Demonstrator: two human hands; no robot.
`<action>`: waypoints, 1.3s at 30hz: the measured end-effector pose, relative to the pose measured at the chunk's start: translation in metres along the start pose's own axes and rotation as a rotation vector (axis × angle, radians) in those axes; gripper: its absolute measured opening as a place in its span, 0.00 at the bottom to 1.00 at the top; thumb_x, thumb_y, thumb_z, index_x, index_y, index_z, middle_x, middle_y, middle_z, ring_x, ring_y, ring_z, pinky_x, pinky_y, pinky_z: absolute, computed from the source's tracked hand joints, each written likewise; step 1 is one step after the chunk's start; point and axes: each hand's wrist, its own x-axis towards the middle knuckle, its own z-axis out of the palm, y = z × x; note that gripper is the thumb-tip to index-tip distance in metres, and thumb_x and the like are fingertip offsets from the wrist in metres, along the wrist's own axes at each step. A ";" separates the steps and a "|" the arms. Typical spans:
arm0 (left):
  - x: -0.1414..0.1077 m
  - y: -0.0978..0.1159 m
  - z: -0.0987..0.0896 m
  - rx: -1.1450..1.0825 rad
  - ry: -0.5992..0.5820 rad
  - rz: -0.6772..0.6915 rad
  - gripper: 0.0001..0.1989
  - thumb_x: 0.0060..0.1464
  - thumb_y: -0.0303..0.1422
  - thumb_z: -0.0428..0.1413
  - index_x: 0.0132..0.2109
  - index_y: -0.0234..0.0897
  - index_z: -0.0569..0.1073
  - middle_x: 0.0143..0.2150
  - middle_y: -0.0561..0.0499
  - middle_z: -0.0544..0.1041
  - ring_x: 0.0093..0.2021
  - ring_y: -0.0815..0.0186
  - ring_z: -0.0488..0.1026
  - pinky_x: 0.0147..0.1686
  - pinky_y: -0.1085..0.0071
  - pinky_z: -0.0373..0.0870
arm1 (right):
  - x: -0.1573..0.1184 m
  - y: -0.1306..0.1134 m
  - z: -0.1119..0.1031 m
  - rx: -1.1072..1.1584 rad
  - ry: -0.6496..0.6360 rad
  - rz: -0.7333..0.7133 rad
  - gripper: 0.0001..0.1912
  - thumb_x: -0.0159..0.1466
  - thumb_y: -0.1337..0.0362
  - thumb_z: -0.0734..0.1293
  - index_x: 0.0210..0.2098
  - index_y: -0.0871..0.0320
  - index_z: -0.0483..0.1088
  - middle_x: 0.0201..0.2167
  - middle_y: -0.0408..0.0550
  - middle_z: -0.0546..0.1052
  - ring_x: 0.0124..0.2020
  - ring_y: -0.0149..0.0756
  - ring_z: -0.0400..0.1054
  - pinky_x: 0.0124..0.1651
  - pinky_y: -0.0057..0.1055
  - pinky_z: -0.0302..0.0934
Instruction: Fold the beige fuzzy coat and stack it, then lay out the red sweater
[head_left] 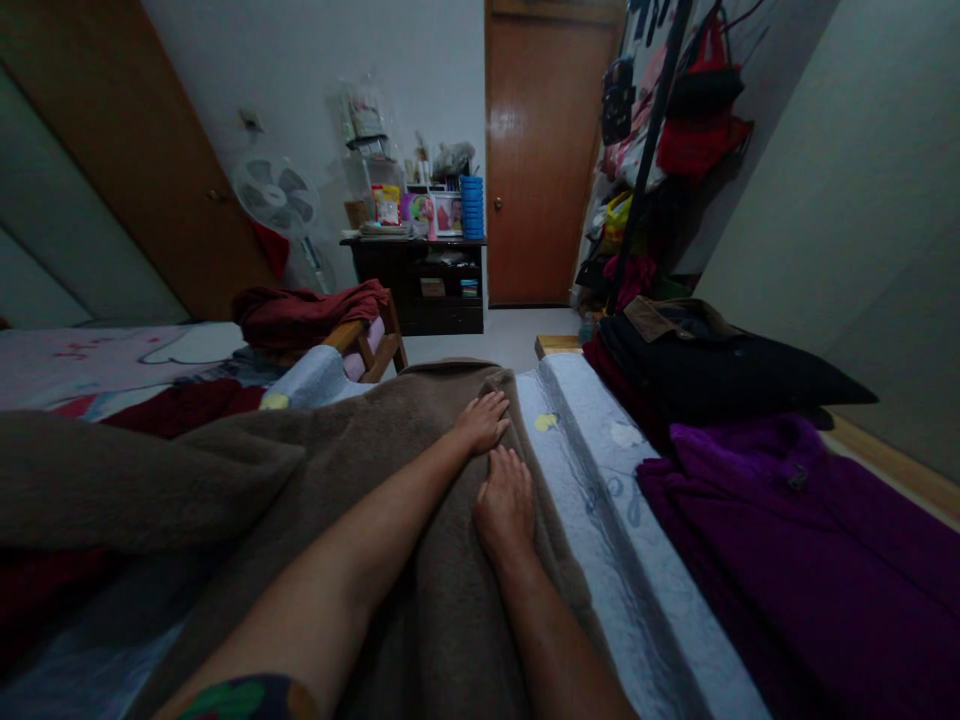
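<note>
A large brown fleecy garment is spread over the bed, with one long part reaching to the left edge. My left hand lies palm down near the garment's far right corner, its fingers spread slightly on the fabric. Just nearer and to the right, my right hand rests flat on the same garment close to its right edge, fingers extended. Neither hand grips the cloth.
Folded purple clothing and dark folded clothes lie on the right of the patterned bedsheet. A maroon cloth hangs over a wooden frame at the left. Beyond stand a fan and a dark cabinet.
</note>
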 end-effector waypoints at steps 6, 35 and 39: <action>-0.002 0.003 -0.005 0.037 0.026 -0.004 0.25 0.64 0.38 0.46 0.67 0.41 0.59 0.71 0.46 0.53 0.71 0.59 0.47 0.67 0.56 0.46 | 0.000 0.000 0.000 0.007 -0.007 0.003 0.29 0.61 0.73 0.55 0.62 0.65 0.63 0.63 0.55 0.65 0.67 0.42 0.52 0.68 0.39 0.39; -0.171 0.047 -0.006 0.137 0.002 -0.194 0.30 0.65 0.42 0.40 0.70 0.35 0.50 0.73 0.43 0.48 0.71 0.57 0.45 0.66 0.55 0.50 | -0.037 0.008 -0.037 -0.137 -0.196 -0.168 0.27 0.66 0.70 0.54 0.65 0.65 0.58 0.68 0.58 0.57 0.68 0.44 0.50 0.65 0.40 0.45; -0.172 0.051 -0.010 0.135 -0.006 -0.210 0.30 0.65 0.42 0.40 0.70 0.35 0.50 0.73 0.44 0.47 0.72 0.58 0.45 0.66 0.55 0.50 | -0.073 0.013 -0.057 -0.217 -0.211 -0.207 0.25 0.68 0.68 0.52 0.64 0.63 0.60 0.67 0.57 0.59 0.67 0.45 0.51 0.66 0.45 0.43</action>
